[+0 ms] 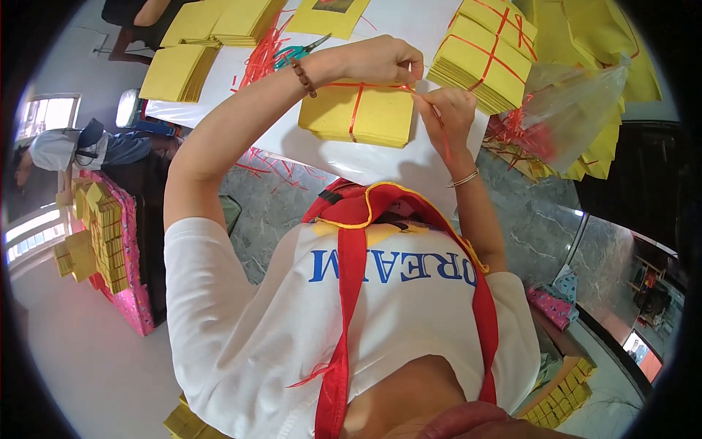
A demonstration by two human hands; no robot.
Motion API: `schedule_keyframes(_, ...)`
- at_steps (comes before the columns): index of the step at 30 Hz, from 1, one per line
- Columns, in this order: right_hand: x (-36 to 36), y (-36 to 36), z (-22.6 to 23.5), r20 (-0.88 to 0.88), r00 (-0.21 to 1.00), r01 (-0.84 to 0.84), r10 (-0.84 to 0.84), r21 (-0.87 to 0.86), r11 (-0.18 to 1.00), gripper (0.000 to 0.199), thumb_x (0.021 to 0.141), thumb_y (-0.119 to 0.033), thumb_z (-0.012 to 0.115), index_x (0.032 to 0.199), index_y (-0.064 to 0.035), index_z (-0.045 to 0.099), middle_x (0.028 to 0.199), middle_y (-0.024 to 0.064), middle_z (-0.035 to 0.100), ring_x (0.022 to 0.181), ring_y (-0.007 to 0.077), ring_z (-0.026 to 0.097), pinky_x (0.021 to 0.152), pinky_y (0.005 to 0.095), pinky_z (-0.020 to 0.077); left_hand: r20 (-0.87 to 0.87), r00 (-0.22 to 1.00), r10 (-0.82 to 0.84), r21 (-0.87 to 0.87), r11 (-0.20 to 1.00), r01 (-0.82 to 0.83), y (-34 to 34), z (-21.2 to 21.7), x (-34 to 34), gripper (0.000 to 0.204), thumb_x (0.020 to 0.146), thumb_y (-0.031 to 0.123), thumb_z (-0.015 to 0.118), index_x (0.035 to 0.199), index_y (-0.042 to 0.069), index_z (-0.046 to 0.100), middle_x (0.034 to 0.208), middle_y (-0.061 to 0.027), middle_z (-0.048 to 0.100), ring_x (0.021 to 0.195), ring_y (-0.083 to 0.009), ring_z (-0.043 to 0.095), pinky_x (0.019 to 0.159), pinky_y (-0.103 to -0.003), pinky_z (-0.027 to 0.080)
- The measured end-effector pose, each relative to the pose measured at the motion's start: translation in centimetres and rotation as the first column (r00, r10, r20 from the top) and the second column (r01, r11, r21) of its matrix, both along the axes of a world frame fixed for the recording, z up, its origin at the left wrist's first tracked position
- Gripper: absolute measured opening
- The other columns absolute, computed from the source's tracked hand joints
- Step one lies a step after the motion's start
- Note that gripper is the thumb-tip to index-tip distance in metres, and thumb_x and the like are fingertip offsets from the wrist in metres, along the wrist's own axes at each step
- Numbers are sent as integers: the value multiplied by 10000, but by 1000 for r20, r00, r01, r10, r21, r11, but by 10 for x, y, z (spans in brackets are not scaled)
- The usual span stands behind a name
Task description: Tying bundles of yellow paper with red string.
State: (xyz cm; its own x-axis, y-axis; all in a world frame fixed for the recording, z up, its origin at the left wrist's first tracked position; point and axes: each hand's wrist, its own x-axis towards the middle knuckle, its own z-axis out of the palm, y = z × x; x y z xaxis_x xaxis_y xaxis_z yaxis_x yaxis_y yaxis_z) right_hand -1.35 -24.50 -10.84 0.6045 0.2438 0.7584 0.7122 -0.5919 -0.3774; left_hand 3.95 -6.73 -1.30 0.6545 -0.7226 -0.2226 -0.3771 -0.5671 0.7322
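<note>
One hand, the left (382,58): closed, its fingertips drawn together on the red ribbon (357,110) at the bundle's far right corner; the exact pinch is too small to make out.
Right hand (453,113): fingers curled and gripping the same ribbon just right of that corner, with a tail hanging along the palm toward the wrist.
Yellow bundle (387,121): lying flat on the white table (329,159) near its close edge, under and beside the hands, with ribbon across its top both ways.
Ribbon's feel: probably light, thin and slick, so apt to slip; best pinched close to the corner, with tension kept even.
Bundle's feel: likely fairly heavy for its size, firm as a block, but with soft sheet edges that a tight ribbon could crease; best taken by two opposite sides, not by the ribbon.
Left wrist's neighbours: teal-handled scissors (291,53) and a tangle of cut ribbon (261,60) just beyond the forearm, where loose strands could snag.
Right side: tied stacks (468,55) near the right hand, limiting elbow room that way; past them, a clear plastic bag (585,110).
Far left: untied yellow stacks (172,73) on the table, well clear of the fingers.
Across the room: another person (55,150) beside a pink-covered surface (139,293) loaded with yellow bundles.
</note>
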Motion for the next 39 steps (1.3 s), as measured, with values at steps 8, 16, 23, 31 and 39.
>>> schedule_keyframes(8,-11,-5,-36,-469,864,-23,184,329,944,168,776,-123,611,655,-77,504,579,4,461,533,112,397,540,254,300,266,942,205,-57,979,-197,22,-39,-10,102,813,99,517,878,21,526,668,-100,560,617,-182,545,568,-295,421)
schedule_keyframes(16,-10,-7,-47,-684,585,52,437,569,821,243,836,-162,561,644,-52,461,585,-54,369,572,31,317,499,201,267,512,780,359,-256,931,-260,20,-44,-37,87,791,84,521,848,20,534,738,-136,584,676,-286,572,583,-368,438)
schedule_keyframes(23,-12,-9,-35,-646,544,-63,535,604,794,270,872,-218,500,675,-35,491,639,-25,432,657,58,374,631,223,344,544,753,369,-193,929,-316,20,-58,-38,87,781,69,517,857,43,550,762,-123,584,694,-305,562,592,-384,442)
schedule_keyframes(31,-3,11,-16,-566,522,-65,638,719,692,317,923,-227,403,827,-2,605,787,1,575,723,58,452,712,219,378,515,751,412,-272,910,-313,25,-63,-35,95,804,99,509,866,48,561,768,-122,589,695,-288,570,590,-367,445)
schedule_keyframes(39,-7,22,-12,-596,484,133,640,773,620,153,830,-138,565,901,-11,611,779,-8,589,686,36,486,647,175,393,205,881,426,-256,892,-372,25,-31,-33,128,822,102,528,920,28,564,716,-95,601,641,-179,582,589,-281,450)
